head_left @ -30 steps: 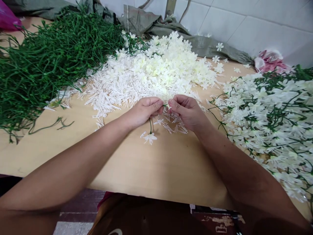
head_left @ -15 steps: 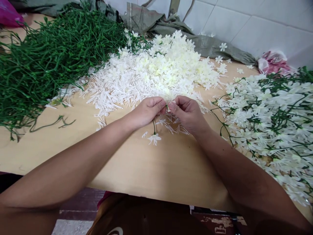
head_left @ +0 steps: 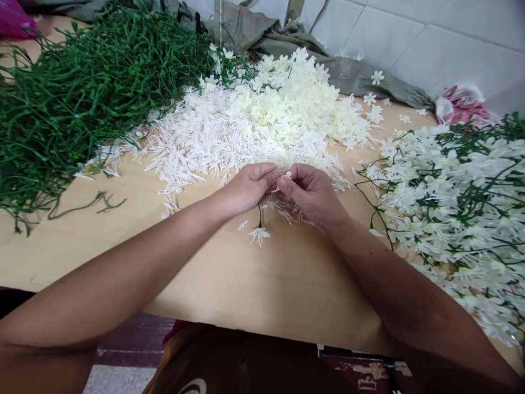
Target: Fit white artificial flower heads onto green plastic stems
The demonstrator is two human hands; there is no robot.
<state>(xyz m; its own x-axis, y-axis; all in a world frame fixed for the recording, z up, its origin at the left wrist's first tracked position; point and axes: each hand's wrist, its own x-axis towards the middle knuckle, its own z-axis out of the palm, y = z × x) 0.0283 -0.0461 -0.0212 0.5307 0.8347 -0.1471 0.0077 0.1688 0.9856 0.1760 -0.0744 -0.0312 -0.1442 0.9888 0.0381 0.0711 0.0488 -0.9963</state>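
My left hand [head_left: 255, 186] is closed on a green artificial flower stem [head_left: 260, 215], which hangs below the fingers with a white flower [head_left: 259, 235] at its lower end. Its fingertips meet those of my right hand [head_left: 314, 191], which pinches a small white blossom [head_left: 288, 175]. How the blossom sits against the stem is hidden by the fingers. Just beyond both hands lies a heap of white petal pieces [head_left: 287, 115], with thin white stamen pieces [head_left: 184, 148] along its near left side.
Green stems [head_left: 94, 93] are piled at the left. Assembled white flowers on stems [head_left: 447, 208] lie heaped at the right. Grey-green cloth [head_left: 348, 74] runs along the tiled wall [head_left: 443, 52], beside a pink and white bag [head_left: 463, 106]. The tan tabletop [head_left: 246, 284] ends near my body.
Both hands stay together at nearly the same spot. My right fingers have shifted slightly, and the white blossom between them shows more clearly.
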